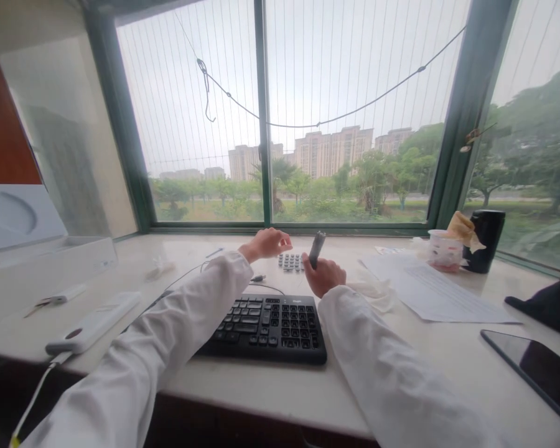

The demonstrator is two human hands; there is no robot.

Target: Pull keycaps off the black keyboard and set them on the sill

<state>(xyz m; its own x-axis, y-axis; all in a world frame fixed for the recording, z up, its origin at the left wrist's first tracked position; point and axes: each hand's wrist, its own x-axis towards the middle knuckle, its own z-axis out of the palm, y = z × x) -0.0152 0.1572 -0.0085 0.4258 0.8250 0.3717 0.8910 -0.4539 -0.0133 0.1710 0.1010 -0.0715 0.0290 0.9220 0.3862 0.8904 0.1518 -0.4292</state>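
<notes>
My right hand (325, 278) is wrapped round a dark grey stick-like tool (317, 249), perhaps a small brush; it points up, and its exact kind is unclear. My left hand (265, 244) hovers near the window side of the desk, fingers loosely bent and apart, with nothing visible in it. Between the hands, small grey keycaps (290, 262) lie in rows on the desk. A black keyboard (280, 354) sits below, closest to my forearms. Its number pad (299, 323) looks stripped of caps, while other keys keep theirs. My left sleeve hides the keyboard's left part.
A white power strip (98, 323) and an open white box (84, 258) are on the left. To the right lie paper sheets (429, 289), crumpled tissue (376, 292), a plastic cup (445, 252), a black tumbler (486, 242) and a phone (536, 370). A cable plug (258, 278) rests behind the keyboard.
</notes>
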